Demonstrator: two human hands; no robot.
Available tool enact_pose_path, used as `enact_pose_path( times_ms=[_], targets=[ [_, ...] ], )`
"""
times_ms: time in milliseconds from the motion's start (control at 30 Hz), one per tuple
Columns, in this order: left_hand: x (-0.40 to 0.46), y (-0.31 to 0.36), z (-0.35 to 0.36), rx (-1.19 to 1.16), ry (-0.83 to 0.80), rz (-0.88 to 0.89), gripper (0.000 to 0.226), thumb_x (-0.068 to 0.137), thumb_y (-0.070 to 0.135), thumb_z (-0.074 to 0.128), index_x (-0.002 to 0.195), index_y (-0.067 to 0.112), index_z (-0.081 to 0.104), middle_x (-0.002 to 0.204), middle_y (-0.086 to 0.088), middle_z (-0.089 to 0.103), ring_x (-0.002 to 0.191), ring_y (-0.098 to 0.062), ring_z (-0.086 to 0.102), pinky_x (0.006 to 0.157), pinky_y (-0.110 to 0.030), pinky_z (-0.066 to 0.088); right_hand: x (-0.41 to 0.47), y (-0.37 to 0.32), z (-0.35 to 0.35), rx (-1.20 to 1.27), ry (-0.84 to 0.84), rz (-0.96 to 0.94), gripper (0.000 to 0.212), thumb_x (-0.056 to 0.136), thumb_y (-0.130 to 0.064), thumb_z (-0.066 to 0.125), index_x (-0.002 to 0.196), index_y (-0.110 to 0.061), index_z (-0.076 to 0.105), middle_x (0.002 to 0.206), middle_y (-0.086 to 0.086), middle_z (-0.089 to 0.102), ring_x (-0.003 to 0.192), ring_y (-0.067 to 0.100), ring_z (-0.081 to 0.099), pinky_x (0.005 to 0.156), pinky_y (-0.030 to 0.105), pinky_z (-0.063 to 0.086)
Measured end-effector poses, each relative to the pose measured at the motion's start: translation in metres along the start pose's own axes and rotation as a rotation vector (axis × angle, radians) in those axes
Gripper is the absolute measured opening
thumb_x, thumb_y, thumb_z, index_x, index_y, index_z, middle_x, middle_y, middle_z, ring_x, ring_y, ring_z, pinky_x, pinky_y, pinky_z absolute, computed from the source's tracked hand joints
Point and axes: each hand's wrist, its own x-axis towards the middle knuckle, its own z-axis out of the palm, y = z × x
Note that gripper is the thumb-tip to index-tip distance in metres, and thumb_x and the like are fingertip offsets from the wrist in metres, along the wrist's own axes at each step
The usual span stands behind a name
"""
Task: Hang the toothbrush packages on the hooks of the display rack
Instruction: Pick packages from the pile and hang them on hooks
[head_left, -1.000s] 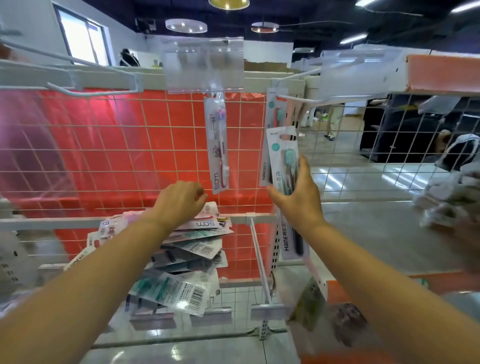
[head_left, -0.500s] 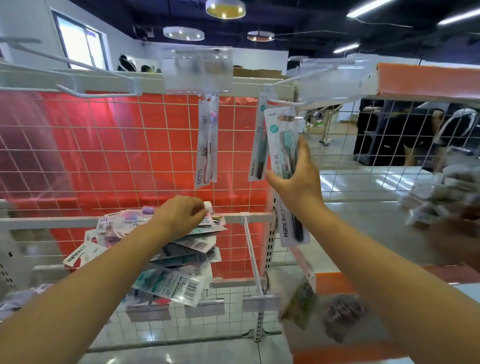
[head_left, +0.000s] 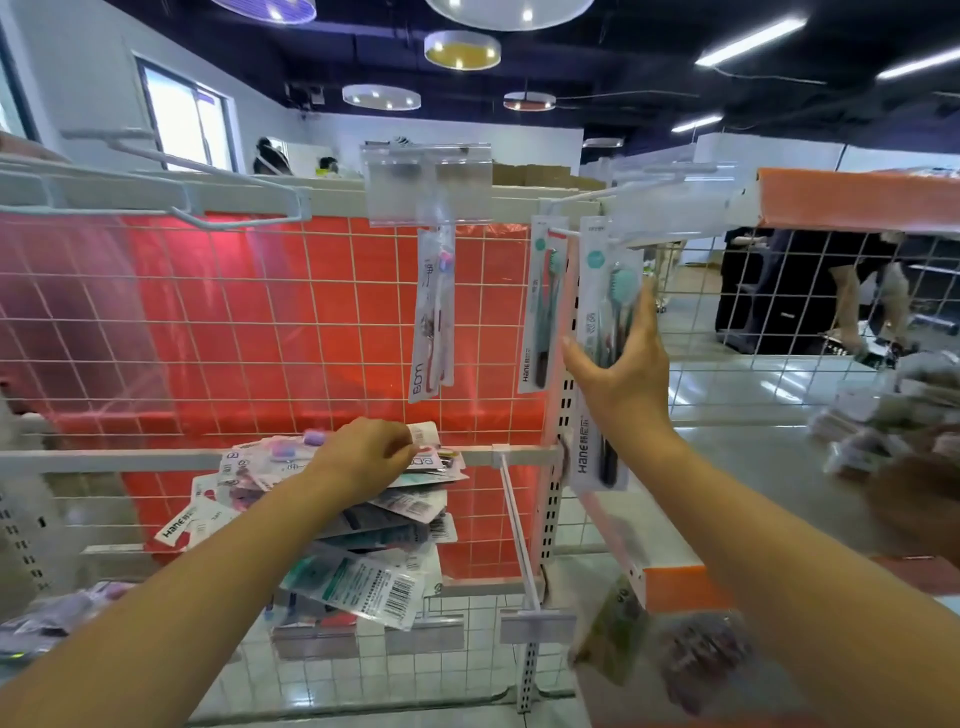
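The right hand (head_left: 621, 379) has its fingers (head_left: 647, 306) and thumb clamped on a teal Hane toothbrush package (head_left: 605, 332), whose top sits at the white hook (head_left: 563, 232); whether the hole is threaded is hard to make out. Another Hane package (head_left: 540, 306) hangs just beside. The left hand (head_left: 363, 454), fingers curled, grips packages atop the pile (head_left: 363, 540); its fingertips are hidden.

Bright indoor scene; ceiling lamps (head_left: 462, 50) and a window (head_left: 182, 122) give light; glare on the floor; wide-angle bending at edges; right edge and lower corners blurred.
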Motion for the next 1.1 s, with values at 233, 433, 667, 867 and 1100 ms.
enact_pose_path(
  times_ms=[233, 433, 667, 867, 1100],
  targets=[
    [0.000, -0.001, -0.005, -0.007, 0.035, -0.026, 0.022, 0.095, 0.030, 0.048, 0.091, 0.015, 0.064, 0.076, 0.002, 0.058, 0.070, -0.017, 0.052, 0.064, -0.025, 0.036, 0.004, -0.001, 0.006, -0.047, -0.072, 0.063, 0.087, 0.091, -0.028, 0.058, 0.149, -0.029, -0.008, 0.148, -0.001, 0.029, 0.109, 0.000, 0.039, 0.078, 0.009, 0.035],
    [0.001, -0.003, -0.004, 0.002, 0.081, -0.014, 0.024, 0.095, 0.027, 0.049, 0.087, 0.011, 0.065, 0.072, -0.002, 0.056, 0.068, -0.021, 0.050, 0.063, -0.028, 0.036, 0.032, 0.005, 0.028, -0.084, -0.133, 0.164, 0.089, 0.092, -0.036, 0.055, 0.147, -0.035, -0.015, 0.127, -0.003, 0.045, 0.094, 0.011, 0.053, 0.075, 0.026, 0.044],
    [0.014, -0.001, -0.009, -0.053, 0.112, 0.001, 0.027, 0.094, 0.026, 0.051, 0.077, 0.007, 0.060, 0.073, -0.003, 0.058, 0.066, -0.024, 0.053, 0.061, -0.029, 0.042, 0.074, 0.013, 0.054, -0.286, -0.243, 0.229, 0.093, 0.092, -0.045, 0.052, 0.145, -0.029, -0.023, 0.129, 0.011, 0.054, 0.098, 0.031, 0.061, 0.073, 0.038, 0.049],
    [0.018, -0.005, -0.019, -0.070, 0.169, 0.012, 0.025, 0.095, 0.026, 0.050, 0.088, 0.007, 0.066, 0.075, -0.004, 0.063, 0.060, -0.018, 0.051, 0.054, -0.025, 0.037, 0.095, 0.014, 0.063, -0.336, -0.295, 0.291, 0.091, 0.095, -0.036, 0.052, 0.146, -0.024, -0.022, 0.131, 0.017, 0.052, 0.087, 0.027, 0.057, 0.060, 0.031, 0.039],
    [0.016, -0.013, -0.015, -0.080, 0.143, -0.016, 0.028, 0.093, 0.027, 0.052, 0.077, 0.006, 0.062, 0.066, -0.007, 0.062, 0.063, -0.026, 0.058, 0.064, -0.040, 0.052, 0.108, 0.020, 0.069, -0.411, -0.271, 0.317, 0.090, 0.093, -0.038, 0.053, 0.147, -0.027, -0.018, 0.129, 0.019, 0.052, 0.107, 0.034, 0.057, 0.069, 0.035, 0.038]
  ],
)
